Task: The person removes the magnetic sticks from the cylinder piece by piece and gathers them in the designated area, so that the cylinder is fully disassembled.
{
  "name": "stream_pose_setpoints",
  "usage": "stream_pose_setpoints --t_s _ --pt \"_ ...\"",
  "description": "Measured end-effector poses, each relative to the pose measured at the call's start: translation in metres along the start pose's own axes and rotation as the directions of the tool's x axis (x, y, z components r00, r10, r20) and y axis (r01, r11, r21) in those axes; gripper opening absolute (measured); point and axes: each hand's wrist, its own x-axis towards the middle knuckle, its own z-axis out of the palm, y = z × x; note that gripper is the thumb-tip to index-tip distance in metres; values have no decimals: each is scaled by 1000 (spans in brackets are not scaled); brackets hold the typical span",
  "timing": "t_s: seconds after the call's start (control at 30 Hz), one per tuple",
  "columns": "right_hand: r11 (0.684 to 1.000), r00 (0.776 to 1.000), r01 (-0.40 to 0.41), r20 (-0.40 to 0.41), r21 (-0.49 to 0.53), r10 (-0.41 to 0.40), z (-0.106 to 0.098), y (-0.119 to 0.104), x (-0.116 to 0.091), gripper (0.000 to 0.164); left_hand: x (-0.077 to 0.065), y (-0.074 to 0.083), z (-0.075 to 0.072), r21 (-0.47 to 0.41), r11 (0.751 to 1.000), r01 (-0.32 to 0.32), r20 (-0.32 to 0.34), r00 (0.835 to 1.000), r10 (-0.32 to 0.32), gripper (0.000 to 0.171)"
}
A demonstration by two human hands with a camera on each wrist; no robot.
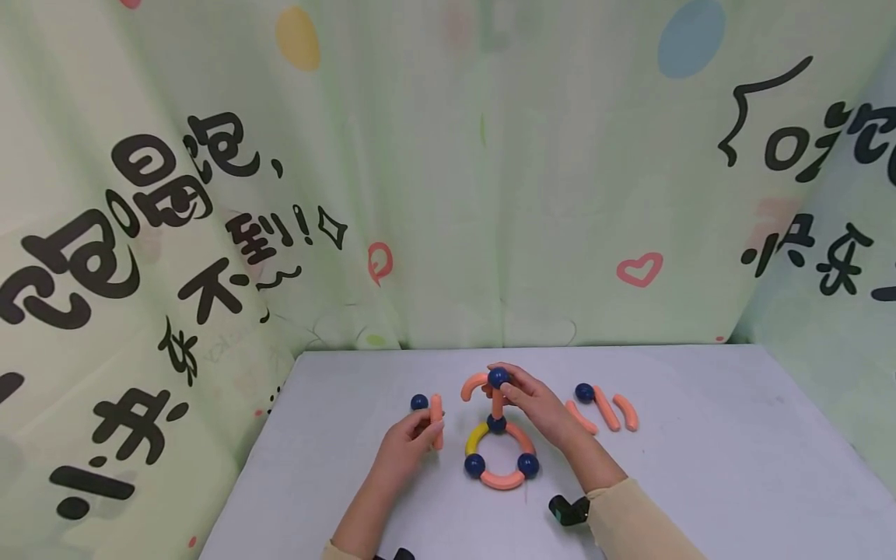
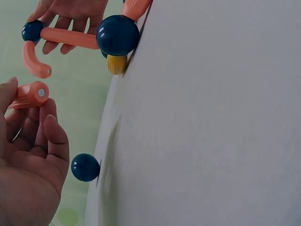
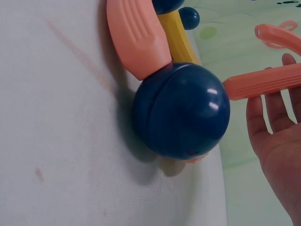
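My left hand (image 1: 406, 443) pinches a straight orange magnetic rod (image 1: 437, 421) between thumb and fingers; its round metal end faces out in the left wrist view. My right hand (image 1: 535, 400) grips a blue ball (image 1: 498, 378) at the top of an upright orange rod (image 1: 498, 404). From that ball a curved orange stick (image 1: 473, 385) arches out to the left. The upright rod stands on the far blue ball (image 1: 496, 424) of a ring on the table. Two nearer blue balls, a yellow curved stick (image 1: 476, 439) and orange curved sticks (image 1: 502, 481) form the rest of the ring.
A loose blue ball (image 1: 419, 402) lies just beyond my left hand. Right of my right hand are another blue ball (image 1: 584, 393), straight orange rods (image 1: 606, 409) and a curved orange stick (image 1: 626, 412). A printed curtain (image 1: 448, 194) hangs behind the white table (image 1: 700, 467).
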Motion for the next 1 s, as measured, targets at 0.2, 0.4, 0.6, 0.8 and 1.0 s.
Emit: stream_pose_setpoints --t_s 0.2,0.4,0.6,0.8,1.0 --pt "1000 1000 -11 -7 -6 11 0 -1 0 44 3 0 -9 -3 1000 7 -35 999 -7 38" --pt "1000 1000 -10 -4 -24 10 0 -1 0 43 8 -3 -18 -16 1000 9 -46 999 -9 48" --pt "1000 1000 -24 -4 -8 23 0 -1 -1 47 15 -8 -31 4 1000 28 -78 997 -27 45" --pt "1000 1000 7 2 -10 -7 0 0 0 46 28 -17 -45 38 997 60 -132 990 -54 45" --pt "999 999 29 16 -18 -29 -1 2 -1 46 40 -27 -49 145 984 99 -186 980 -71 40"
